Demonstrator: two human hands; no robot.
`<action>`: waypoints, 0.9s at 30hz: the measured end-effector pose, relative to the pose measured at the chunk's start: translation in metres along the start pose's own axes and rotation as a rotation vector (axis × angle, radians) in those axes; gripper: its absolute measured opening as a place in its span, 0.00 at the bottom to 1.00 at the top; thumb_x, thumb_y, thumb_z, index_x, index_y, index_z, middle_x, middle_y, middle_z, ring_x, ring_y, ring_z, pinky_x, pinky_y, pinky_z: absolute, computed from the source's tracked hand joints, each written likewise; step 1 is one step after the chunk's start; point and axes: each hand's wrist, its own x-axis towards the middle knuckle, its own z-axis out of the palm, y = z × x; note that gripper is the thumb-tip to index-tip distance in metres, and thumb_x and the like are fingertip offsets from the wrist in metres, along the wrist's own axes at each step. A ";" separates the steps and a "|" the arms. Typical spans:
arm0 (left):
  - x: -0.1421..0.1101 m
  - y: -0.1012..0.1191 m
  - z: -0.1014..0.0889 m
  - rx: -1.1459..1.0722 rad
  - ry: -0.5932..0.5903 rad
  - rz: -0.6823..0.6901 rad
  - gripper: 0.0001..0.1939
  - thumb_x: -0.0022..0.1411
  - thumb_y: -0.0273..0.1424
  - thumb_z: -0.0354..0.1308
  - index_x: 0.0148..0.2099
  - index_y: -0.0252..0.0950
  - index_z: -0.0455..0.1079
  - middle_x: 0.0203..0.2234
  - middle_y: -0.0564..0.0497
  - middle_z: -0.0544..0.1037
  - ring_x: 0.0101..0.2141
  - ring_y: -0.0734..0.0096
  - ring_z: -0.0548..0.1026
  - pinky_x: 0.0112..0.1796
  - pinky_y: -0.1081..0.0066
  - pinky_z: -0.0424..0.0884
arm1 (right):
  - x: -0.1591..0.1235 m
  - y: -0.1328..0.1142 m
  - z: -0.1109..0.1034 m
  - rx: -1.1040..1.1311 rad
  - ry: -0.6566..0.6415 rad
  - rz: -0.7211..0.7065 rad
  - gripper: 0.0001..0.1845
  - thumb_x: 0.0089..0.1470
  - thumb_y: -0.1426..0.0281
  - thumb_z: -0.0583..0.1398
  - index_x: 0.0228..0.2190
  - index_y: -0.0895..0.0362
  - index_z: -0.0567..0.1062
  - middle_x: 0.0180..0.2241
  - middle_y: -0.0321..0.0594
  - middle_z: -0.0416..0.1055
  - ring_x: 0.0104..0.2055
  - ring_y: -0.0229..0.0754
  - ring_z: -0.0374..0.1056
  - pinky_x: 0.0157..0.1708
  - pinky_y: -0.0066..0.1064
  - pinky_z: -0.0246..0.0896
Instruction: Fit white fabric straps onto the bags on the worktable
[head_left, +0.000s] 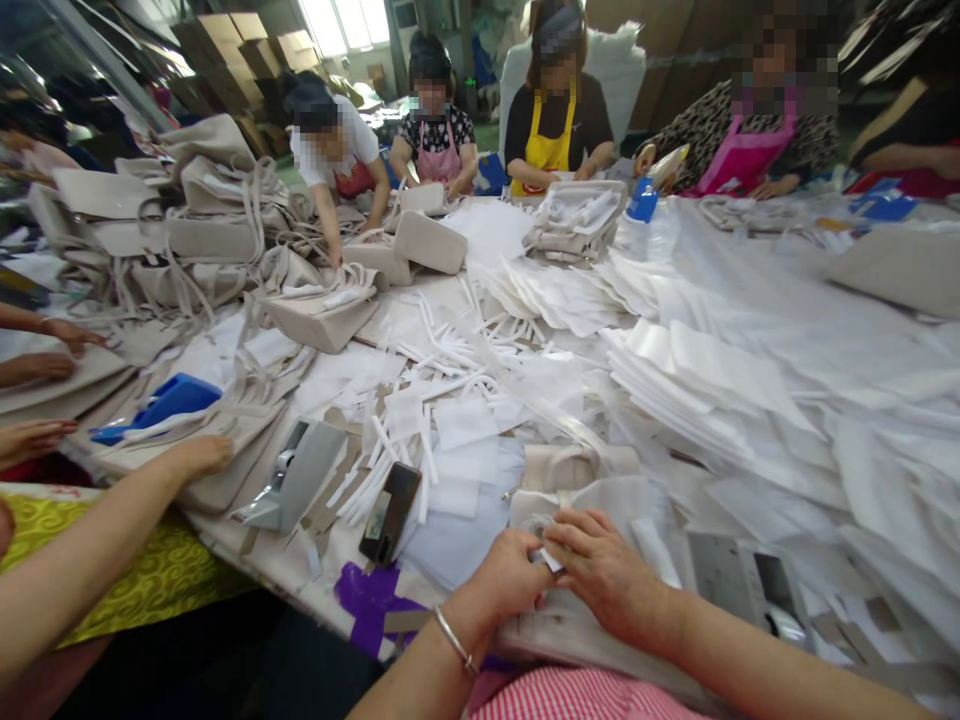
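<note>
My left hand (504,580), with a silver bangle on the wrist, and my right hand (609,575) meet at the table's near edge. Both are closed in a pinch on a small white strip (550,560) between them. Under and just beyond the hands lies a beige fabric bag (570,470) with white tissue paper on it. A black phone (390,512) lies on the table to the left of my left hand.
White tissue sheets (697,370) and paper strips (450,360) cover the table. Beige bags (210,210) are piled at far left. A grey tape dispenser (292,480) and a blue tray (169,400) sit left. Another person's arm (112,520) reaches in from the left; several people work opposite.
</note>
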 end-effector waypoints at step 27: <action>-0.002 0.006 -0.001 0.123 0.059 0.017 0.12 0.51 0.37 0.59 0.31 0.33 0.74 0.16 0.54 0.71 0.17 0.71 0.68 0.19 0.74 0.59 | 0.030 -0.007 -0.009 -0.440 -0.311 -0.225 0.06 0.56 0.77 0.60 0.28 0.58 0.76 0.27 0.44 0.71 0.30 0.45 0.64 0.25 0.35 0.50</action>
